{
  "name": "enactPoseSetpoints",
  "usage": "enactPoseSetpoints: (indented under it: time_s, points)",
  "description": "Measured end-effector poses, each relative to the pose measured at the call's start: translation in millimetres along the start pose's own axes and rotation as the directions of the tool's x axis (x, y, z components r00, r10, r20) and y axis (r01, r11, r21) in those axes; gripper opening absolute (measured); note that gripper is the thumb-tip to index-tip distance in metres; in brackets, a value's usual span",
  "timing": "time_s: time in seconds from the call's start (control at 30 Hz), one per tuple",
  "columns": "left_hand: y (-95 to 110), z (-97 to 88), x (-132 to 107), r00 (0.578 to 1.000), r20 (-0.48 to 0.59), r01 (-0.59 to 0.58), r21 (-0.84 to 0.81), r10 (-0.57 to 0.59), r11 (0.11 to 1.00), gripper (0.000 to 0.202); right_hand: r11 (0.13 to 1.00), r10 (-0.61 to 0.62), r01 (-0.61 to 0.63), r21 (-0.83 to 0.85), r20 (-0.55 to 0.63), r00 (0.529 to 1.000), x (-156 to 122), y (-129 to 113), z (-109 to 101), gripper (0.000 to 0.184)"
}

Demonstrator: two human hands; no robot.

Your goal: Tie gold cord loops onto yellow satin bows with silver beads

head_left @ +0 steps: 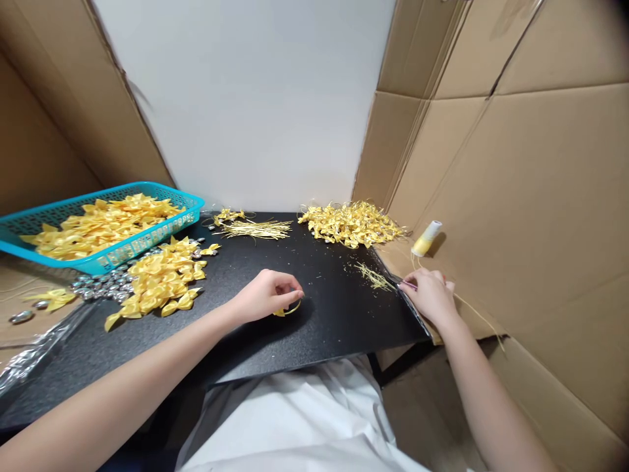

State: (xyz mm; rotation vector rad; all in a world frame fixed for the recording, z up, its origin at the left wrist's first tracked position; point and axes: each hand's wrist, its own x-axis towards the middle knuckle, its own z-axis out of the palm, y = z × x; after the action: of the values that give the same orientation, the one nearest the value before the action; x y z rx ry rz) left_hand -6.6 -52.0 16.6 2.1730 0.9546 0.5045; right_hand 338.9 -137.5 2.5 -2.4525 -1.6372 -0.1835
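Observation:
My left hand (271,294) is above the black table with thumb and forefinger pinched on a yellow ribbon bow (279,313). A loop of thin yellow cord (293,308) curves from the bow, which is mostly hidden under the fingers. At the table's right edge, my right hand (432,295) is closed around a slim, dark-tipped tool (409,286); its exact kind is covered by the fingers. Short yellow cord scraps (375,276) lie just left of the tool's tip. Beside my right hand stands a tilted spool of yellow cord (426,238).
A teal basket (189,204) of yellow bows stands at left, with silver bells (105,285) and a bow pile (160,275) before it. Cut cords (258,229) and a heap of corded bows (351,224) lie at the back. Cardboard walls (550,196) flank the black table (314,341).

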Motion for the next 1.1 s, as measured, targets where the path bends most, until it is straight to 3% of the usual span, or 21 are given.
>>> enactPoseSetpoints:
  time_s: [0.33,0.5,0.6,0.67,0.7,0.77,0.9,1.0,1.1]
  points:
    - [-4.2,2.5,0.9,0.999,-0.009,0.034,-0.198,-0.037,0.98,0.032,0.995,-0.062,0.058,-0.077,-0.064,0.996,0.7,3.7,12.3,0.022]
    - [-4.3,2.9,1.3,0.999,0.003,0.048,-0.235,-0.049,0.971,0.033,0.981,-0.175,0.166,-0.103,-0.085,0.981,6.9,6.4,11.7,0.027]
    - [-5.0,3.6,1.8,0.998,0.013,0.062,-0.25,-0.061,0.966,0.033,0.973,-0.12,0.135,0.189,-0.093,0.988,7.1,-8.1,7.1,0.024]
    - [-5.3,4.0,1.8,0.997,0.011,0.072,-0.261,-0.072,0.963,0.032,0.838,-0.148,0.131,0.53,-0.011,0.989,3.5,-29.4,3.0,0.025]
    - [-5.5,4.2,1.7,0.997,0.009,0.076,-0.267,-0.077,0.961,0.032,0.748,-0.216,0.147,0.648,0.028,0.976,0.6,-42.8,0.7,0.024]
    - [-6.0,4.3,1.4,0.996,0.008,0.085,-0.277,-0.086,0.957,0.031,0.625,-0.412,0.178,0.76,0.127,0.902,-5.8,-71.3,-3.6,0.022]
    - [-7.8,4.5,0.7,0.996,0.003,0.085,-0.269,-0.088,0.959,0.031,0.653,-0.601,0.312,0.69,0.221,0.769,-13.9,-114.7,-7.4,0.024]
    - [-8.4,4.6,0.2,0.997,-0.012,0.068,-0.25,-0.073,0.966,0.032,0.66,-0.671,0.422,0.621,0.235,0.704,-13.1,-127.6,-5.8,0.031]
    - [-7.3,4.6,-0.2,0.997,-0.031,0.06,-0.223,-0.069,0.973,0.032,0.66,-0.698,0.472,0.585,0.243,0.674,-10.5,-132.5,-5.0,0.034]
